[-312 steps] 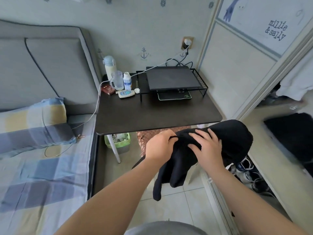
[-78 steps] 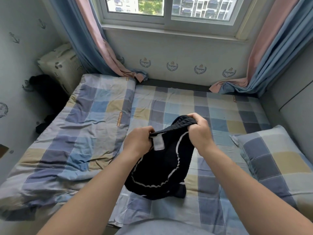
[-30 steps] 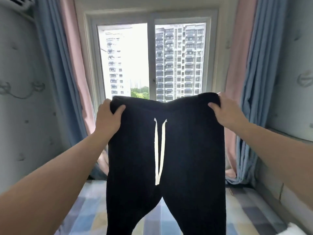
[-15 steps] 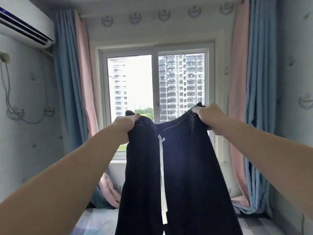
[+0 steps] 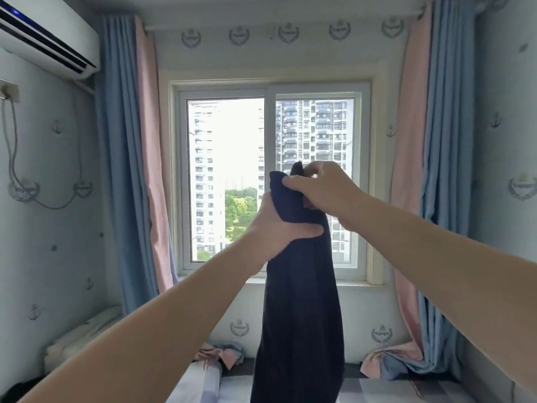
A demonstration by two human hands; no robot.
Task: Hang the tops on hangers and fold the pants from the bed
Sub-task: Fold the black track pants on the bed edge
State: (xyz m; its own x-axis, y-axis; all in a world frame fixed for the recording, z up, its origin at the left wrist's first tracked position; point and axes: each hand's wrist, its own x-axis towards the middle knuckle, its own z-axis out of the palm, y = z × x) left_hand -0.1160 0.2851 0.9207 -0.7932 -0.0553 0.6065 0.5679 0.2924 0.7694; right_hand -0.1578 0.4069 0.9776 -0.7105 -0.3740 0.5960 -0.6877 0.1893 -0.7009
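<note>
A white air conditioner (image 5: pixel 43 36) sits high on the left wall. The left hand (image 5: pixel 276 228) curls fingers and thumb around the pants (image 5: pixel 299 330) just below the waistband. The pants are dark, soft, matte cloth, gathered lengthwise into one narrow column, held up before the window (image 5: pixel 232 170) and hanging down over the checked bed (image 5: pixel 203 385). The right hand (image 5: pixel 322 187) pinches their top edge.

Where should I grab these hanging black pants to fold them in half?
Probably midway down the legs, coming from the left. The black pants hang straight in one narrow column, the right hand pinching the waistband, the left hand wrapped just below it; a mid-leg grip lets the left hand lift the legs up.
</note>
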